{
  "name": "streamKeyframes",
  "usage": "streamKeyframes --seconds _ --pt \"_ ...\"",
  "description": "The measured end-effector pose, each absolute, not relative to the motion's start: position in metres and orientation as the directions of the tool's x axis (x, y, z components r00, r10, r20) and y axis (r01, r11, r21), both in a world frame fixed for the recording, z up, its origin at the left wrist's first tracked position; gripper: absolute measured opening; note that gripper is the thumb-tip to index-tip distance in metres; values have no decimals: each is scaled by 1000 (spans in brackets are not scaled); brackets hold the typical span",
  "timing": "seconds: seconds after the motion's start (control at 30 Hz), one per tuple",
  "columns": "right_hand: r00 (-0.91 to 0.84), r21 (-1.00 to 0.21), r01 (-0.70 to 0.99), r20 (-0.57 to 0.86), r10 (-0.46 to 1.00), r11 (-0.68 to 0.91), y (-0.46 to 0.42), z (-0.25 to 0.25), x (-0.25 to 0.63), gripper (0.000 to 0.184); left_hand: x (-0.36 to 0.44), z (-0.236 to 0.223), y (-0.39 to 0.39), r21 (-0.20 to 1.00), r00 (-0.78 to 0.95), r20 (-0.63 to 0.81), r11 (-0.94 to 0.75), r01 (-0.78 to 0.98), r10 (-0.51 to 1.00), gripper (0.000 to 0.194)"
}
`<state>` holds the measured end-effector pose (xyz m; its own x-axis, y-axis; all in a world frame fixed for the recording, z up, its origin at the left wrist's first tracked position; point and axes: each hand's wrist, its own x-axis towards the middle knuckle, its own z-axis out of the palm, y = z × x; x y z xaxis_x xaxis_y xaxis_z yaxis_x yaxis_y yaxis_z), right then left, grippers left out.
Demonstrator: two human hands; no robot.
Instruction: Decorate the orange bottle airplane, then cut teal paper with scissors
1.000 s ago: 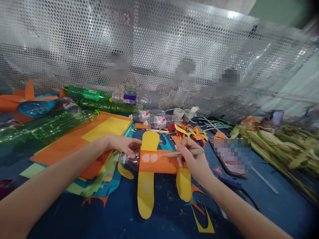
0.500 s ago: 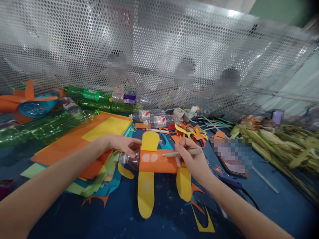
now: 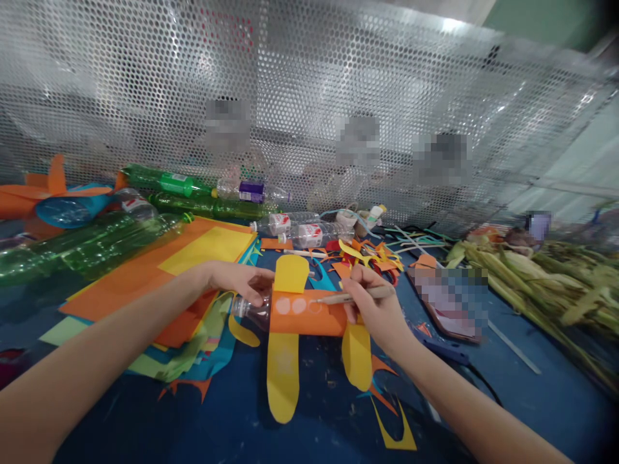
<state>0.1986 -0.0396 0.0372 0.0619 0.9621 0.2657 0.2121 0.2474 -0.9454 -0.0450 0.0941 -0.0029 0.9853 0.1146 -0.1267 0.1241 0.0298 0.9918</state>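
A plastic bottle (image 3: pixel 256 310) lies on its side, wrapped in orange paper (image 3: pixel 309 322). Yellow paper wings (image 3: pixel 283 380) stick out front and back near its neck end, and the front one bears a faint pale star. A smaller yellow piece (image 3: pixel 356 361) hangs at the other end. My left hand (image 3: pixel 244 281) is closed around the bottle by its neck end, some fingers hidden behind it. Pinched in my right hand (image 3: pixel 372 296) is a pale marker pen (image 3: pixel 338 298), its tip at a thin pale ring on the orange paper. Two filled pale circles sit left of that ring.
Stacked coloured paper (image 3: pixel 130 290) lies left. Green bottles (image 3: pixel 97 248) and clear bottles (image 3: pixel 312 234) line the back, near a perforated metal screen (image 3: pixel 300 84) with people behind it. Paper scraps (image 3: pixel 372 258), a phone (image 3: pixel 445 306), a blue corded tool (image 3: pixel 442 348) and corn husks (image 3: pixel 527 277) lie right.
The marker pen and my right hand shifted slightly left, then back right, with the tip staying around the third circle. My left hand and the bottle have kept their place.
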Motion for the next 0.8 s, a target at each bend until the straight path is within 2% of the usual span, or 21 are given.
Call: streamKeyframes --seconds 0.2,0.8 --pt "90 -957 168 253 963 236 -38 36 199 33 -45 -4 94 993 985 -117 43 112 125 75" --pt "77 -958 178 239 968 223 -39 38 198 34 -45 -3 94 993 986 -119 34 116 119 74"
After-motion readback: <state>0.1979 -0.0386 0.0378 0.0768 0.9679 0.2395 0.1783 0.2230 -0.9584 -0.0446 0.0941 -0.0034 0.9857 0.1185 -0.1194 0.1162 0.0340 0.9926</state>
